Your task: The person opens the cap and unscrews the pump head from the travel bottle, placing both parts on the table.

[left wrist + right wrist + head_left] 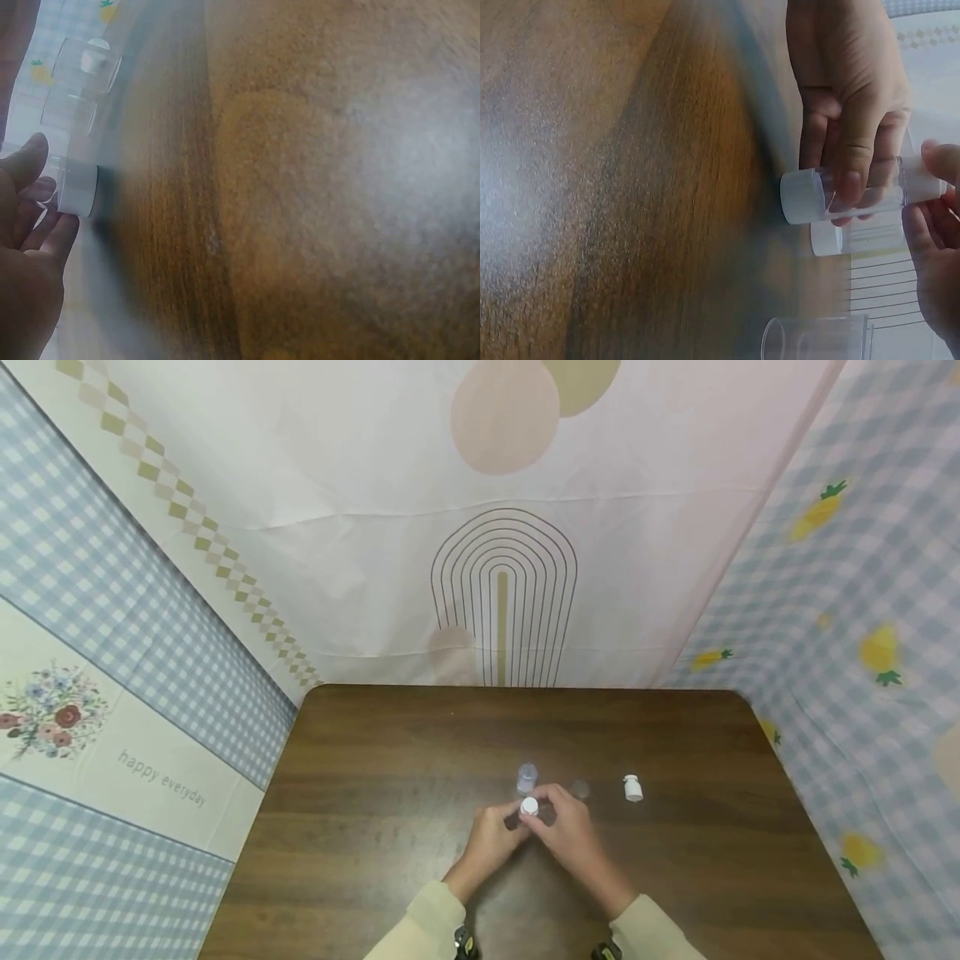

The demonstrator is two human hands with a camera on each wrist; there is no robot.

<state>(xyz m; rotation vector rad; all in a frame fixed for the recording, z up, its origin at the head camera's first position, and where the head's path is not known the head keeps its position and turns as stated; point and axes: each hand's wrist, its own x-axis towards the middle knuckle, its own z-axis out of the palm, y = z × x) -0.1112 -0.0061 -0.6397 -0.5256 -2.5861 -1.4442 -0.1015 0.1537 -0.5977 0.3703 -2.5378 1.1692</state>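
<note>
In the head view my left hand (491, 839) and right hand (567, 827) meet around a small clear bottle, of which mainly the white top (529, 807) shows from above. The right wrist view shows the bottle (881, 191) upright, with a white base (801, 196) just above the table. My left fingers and thumb grip its clear body, while the right thumb and fingers pinch the white top. Just beyond stands another clear bottle (527, 777), also with a white base (827, 238). A clear cover (581, 788) sits beyond my right hand.
A small white bottle (633, 787) stands to the right on the brown wooden table (360, 793). Patterned cloths (360, 568) hang behind the table and along both sides.
</note>
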